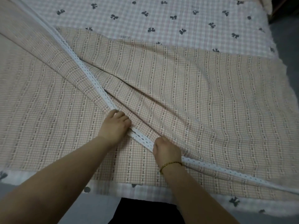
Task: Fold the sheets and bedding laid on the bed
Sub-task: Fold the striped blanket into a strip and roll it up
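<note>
Two hands: left hand [114, 126], right hand [166, 150], fingers [121, 115] pinching lace hem [142, 139], six o'clock.
Checked sheet [194, 94]: keep hems stacked, taut toward eleven o'clock.

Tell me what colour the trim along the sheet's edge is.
White: a lacy trim with small holes, seen best in the head view.

I see the peach checked sheet [194, 97] lying over the bed's [161, 18] near half, its white lace hem [90, 78] folded diagonally from far-left toward the near-right corner.
</note>
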